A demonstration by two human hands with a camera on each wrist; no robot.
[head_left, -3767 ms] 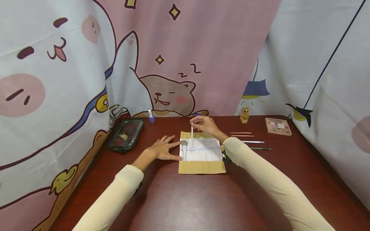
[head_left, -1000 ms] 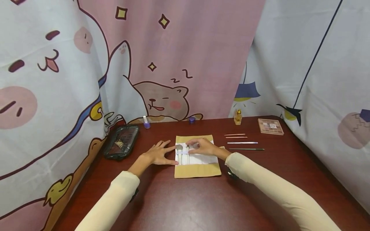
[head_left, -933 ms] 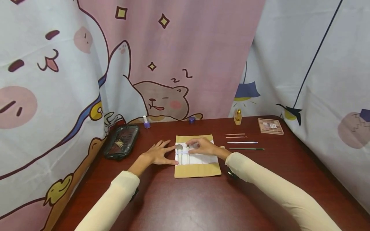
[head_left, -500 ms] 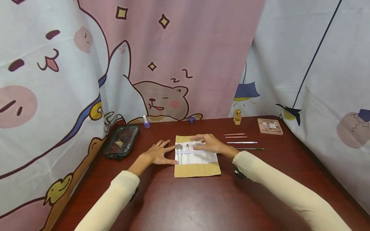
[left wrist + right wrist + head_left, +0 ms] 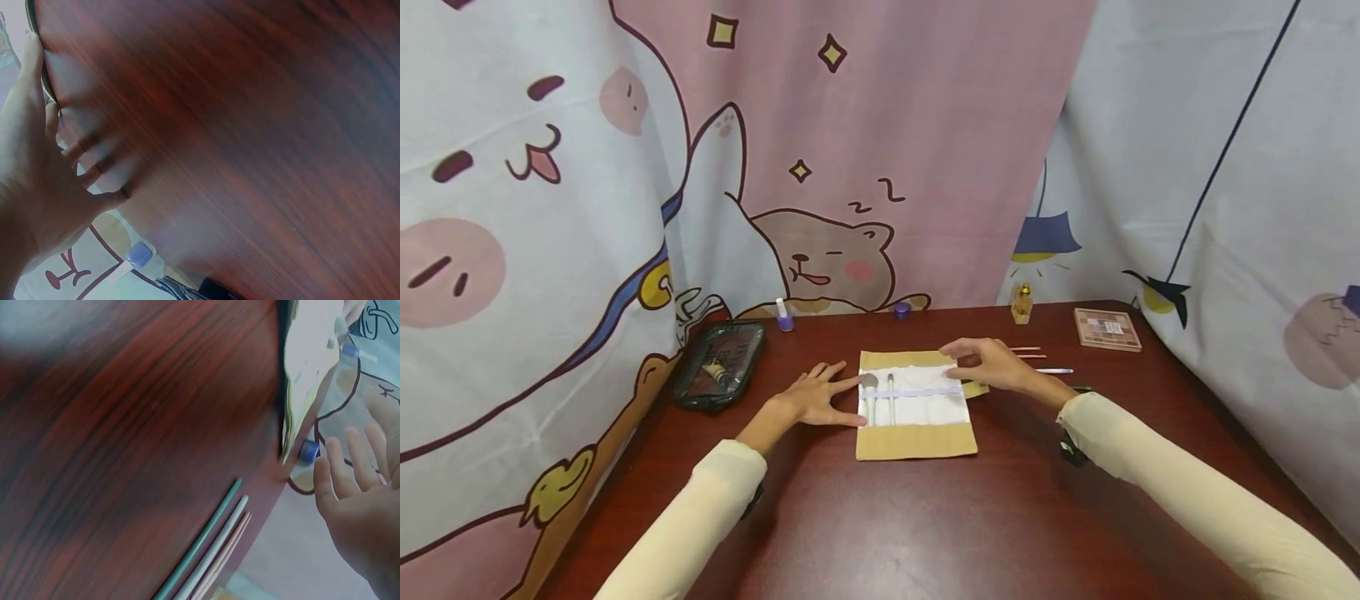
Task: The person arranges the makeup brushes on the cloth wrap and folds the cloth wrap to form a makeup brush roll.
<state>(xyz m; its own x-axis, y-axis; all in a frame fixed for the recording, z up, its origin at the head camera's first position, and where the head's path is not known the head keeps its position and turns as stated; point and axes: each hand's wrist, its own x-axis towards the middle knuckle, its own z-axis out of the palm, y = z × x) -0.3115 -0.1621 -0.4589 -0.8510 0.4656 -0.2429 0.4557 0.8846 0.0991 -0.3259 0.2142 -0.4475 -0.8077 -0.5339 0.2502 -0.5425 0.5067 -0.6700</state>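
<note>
An unfolded fabric roll lay on the surface, a large brush and a slimmer brush tucked beneath its lilac band. The left grip, spread wide, touched the roll's left edge; the right grip, relaxed and holding nothing, hung near its far right corner.

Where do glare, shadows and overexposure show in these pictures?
Head view: pale glare on the near tabletop; left wrist view: dark shadows beside the left hand; right wrist view: cloth brush roll washed out nearly white, glare at upper left.
</note>
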